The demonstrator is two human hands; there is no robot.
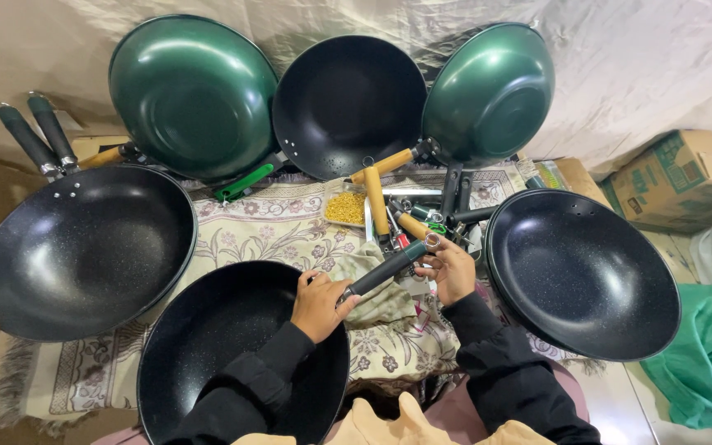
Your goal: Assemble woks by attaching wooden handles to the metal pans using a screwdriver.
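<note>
Six woks show in the head view. Four present their black speckled insides: a near black wok (208,346) under the left forearm, a left black wok (84,247), a right black wok (583,272) and a rear black wok (348,103) propped against the cloth backdrop. Two green woks, one at rear left (191,95) and one at rear right (488,91), show their glossy green undersides. Two dark handles (39,132) stick up at far left. At least three loose wooden handles (377,198) with metal ends lie among other handle parts in the middle, beside a small tray of yellow bits (345,208). One green handle (245,181) lies below the rear-left green wok.

The black handle (389,265) is a slim dark grip with a shiny metal cap at its far end. It lies slantwise just right of the near black wok's rim, over the flowered cloth (274,227) covering the surface. The left hand (320,305) has its fingers wrapped closed around the handle's near end, resting at the wok's rim. The right hand (448,268) pinches the capped far end with curled fingers. Both sleeves are black. A cardboard box (677,177) and a green fabric (706,354) sit at right
</note>
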